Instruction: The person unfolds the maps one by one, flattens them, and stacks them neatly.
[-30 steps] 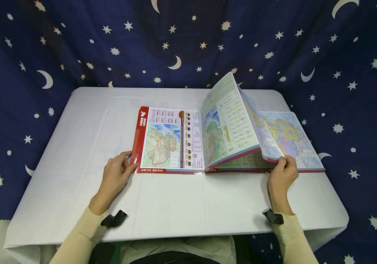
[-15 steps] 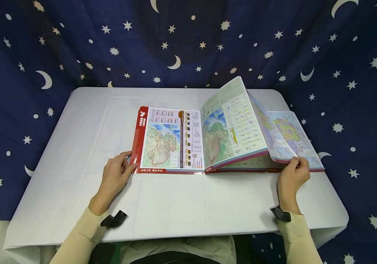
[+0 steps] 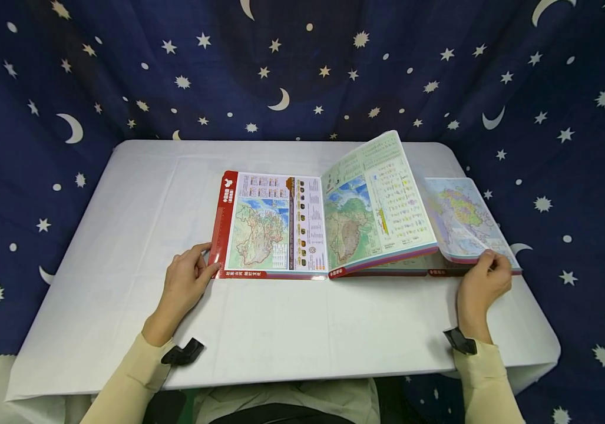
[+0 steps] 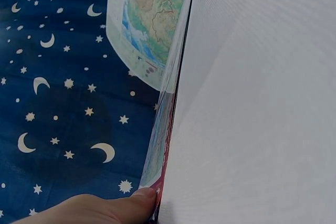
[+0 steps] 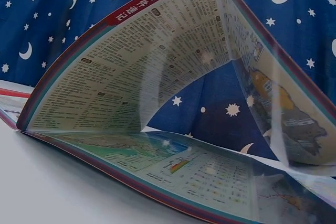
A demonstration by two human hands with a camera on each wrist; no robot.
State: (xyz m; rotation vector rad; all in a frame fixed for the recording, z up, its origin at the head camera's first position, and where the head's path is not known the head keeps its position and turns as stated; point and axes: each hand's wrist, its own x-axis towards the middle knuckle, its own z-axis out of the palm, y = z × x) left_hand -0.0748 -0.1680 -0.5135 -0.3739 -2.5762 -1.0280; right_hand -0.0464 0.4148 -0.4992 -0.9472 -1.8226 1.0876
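A laminated folding map (image 3: 262,232) with a red left border lies on the white table, its left panel flat. My left hand (image 3: 184,277) grips the lower left edge, the thumb (image 4: 137,205) on the red corner in the left wrist view. Toward the right, a raised map panel (image 3: 376,200) leans up in a tent-like fold, also arched in the right wrist view (image 5: 131,61). My right hand (image 3: 485,282) pinches the bottom edge of a lifted flap at the far right, over a colourful map panel (image 3: 463,206). No fingers of the right hand show in its wrist view.
A white cloth covers the table (image 3: 281,330), whose front edge is close to the person's lap. Dark blue curtains (image 3: 302,65) with moons and stars stand behind and at both sides. Black wrist cameras (image 3: 182,352) sit on both wrists.
My right hand has moved right and slightly down, drawing the pinched flap along. The raised panel has sunk lower and spread wider to the right. My left hand stays in place.
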